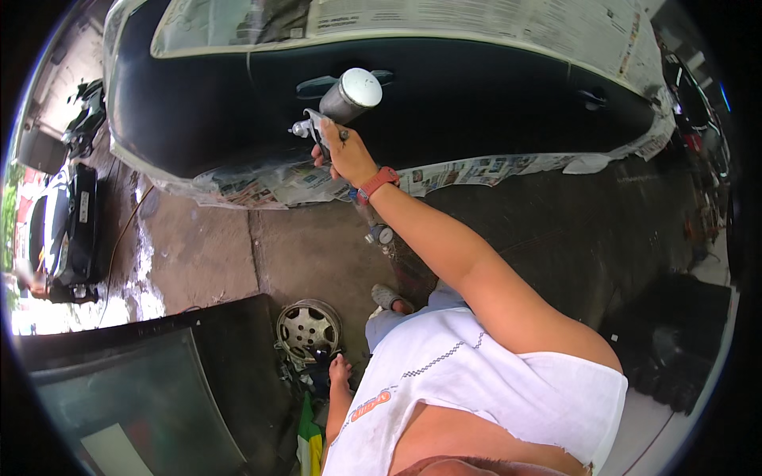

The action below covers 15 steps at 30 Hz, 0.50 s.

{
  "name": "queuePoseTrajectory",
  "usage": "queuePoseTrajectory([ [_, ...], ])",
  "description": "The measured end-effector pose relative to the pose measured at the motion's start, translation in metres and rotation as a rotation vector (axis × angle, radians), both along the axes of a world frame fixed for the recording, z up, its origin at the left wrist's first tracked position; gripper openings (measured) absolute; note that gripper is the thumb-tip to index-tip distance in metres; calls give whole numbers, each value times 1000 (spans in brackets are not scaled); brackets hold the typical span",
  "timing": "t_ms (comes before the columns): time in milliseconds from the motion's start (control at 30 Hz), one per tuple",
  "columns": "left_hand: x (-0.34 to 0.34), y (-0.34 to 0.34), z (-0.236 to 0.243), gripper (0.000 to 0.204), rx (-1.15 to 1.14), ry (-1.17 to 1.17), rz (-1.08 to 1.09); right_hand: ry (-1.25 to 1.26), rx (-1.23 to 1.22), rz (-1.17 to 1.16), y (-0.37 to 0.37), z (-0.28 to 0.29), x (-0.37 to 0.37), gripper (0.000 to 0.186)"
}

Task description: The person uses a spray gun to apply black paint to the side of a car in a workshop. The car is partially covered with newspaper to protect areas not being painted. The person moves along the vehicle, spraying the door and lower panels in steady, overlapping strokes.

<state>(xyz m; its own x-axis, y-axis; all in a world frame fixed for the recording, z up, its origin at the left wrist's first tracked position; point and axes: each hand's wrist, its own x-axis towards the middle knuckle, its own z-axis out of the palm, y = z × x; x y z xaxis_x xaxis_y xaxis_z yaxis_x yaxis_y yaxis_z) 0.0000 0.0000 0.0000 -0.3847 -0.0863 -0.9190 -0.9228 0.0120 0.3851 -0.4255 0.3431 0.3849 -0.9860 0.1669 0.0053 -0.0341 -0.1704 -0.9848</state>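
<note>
The right hand (347, 155) is wrapped round the spray gun (339, 101) at upper centre, before the car (492, 95). A tilt or overreach could knock the gun against the car; the gauge (385, 236) below could swing into the paper (452, 174) edging. Left hand (341, 371), lower centre near the wheel (309, 327): grip cannot be told. Moving room: floor (198, 258) left of centre, between car and glazed panel (234, 341).

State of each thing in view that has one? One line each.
Spray gun: held, tilted; spraying unclear
Right grip: closed around spray gun
Left grip: lowered, closure unclear
Car side: dark, bordered by masking paper
Wheel rim: bare, no tyre visible
Red wristband: worn
</note>
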Motion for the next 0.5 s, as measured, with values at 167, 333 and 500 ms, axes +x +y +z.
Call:
queuePoseTrajectory([
  [167,-11,-17,28,45,-71,37,-133,22,96,-231,65,9,21,56],
  [333,-33,26,15,42,17,96,-227,-3,177,-532,214,33,91,52],
  [500,-80,51,39,40,-48,193,-295,-44,252,-754,348,52,145,56],
])
